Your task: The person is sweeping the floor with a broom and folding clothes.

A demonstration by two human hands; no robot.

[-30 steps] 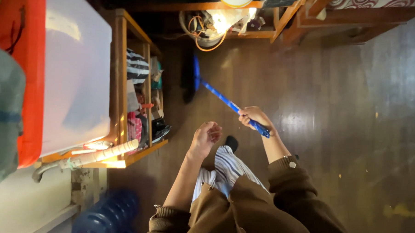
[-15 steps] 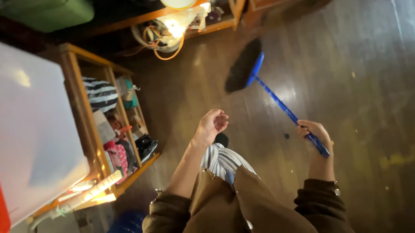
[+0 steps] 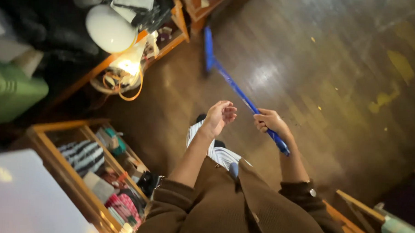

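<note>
R hand fist-gripped on blue broom, shaft running to head at 11 o'clock; L hand loosely curled, empty, just beside it.

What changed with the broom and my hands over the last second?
The blue broom swung: its head went out onto the open floor, then back toward the wooden shelf with the lamp. The camera view also turned, so the shelves shifted in frame. The right hand kept its grip on the handle throughout. The left hand stayed raised, loosely curled and empty. Nothing was picked up or let go.
</note>
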